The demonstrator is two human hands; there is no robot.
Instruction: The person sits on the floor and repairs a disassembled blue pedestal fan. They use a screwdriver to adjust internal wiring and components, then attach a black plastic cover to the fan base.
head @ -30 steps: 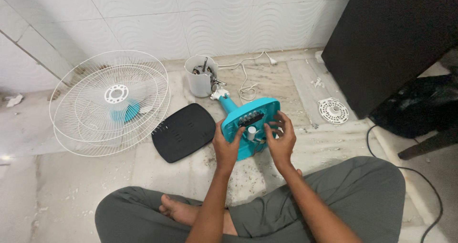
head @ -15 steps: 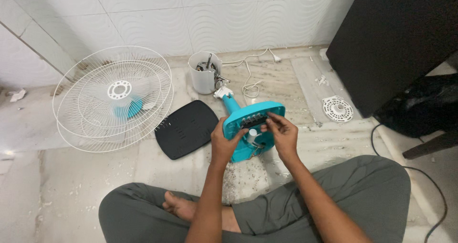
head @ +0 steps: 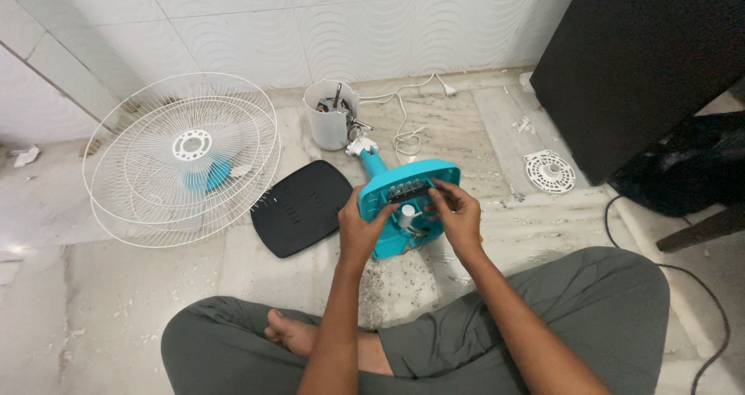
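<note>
Gripping the turquoise fan base (head: pixel 403 189) by its left edge, my left hand (head: pixel 363 228) holds it tilted above the floor (head: pixel 93 302). My right hand (head: pixel 456 213) pinches its exposed wiring, with the black cover plate (head: pixel 301 207) lying just left.

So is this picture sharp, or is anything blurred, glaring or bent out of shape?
Head view: light is soft and even, with only faint shadows under the fan base and hands. Left hand and right hand look sharp, not smeared. The black cabinet is too dark for detail. Wall tile lines lean near the edges, a wide-lens bend. No strong glare.
</note>
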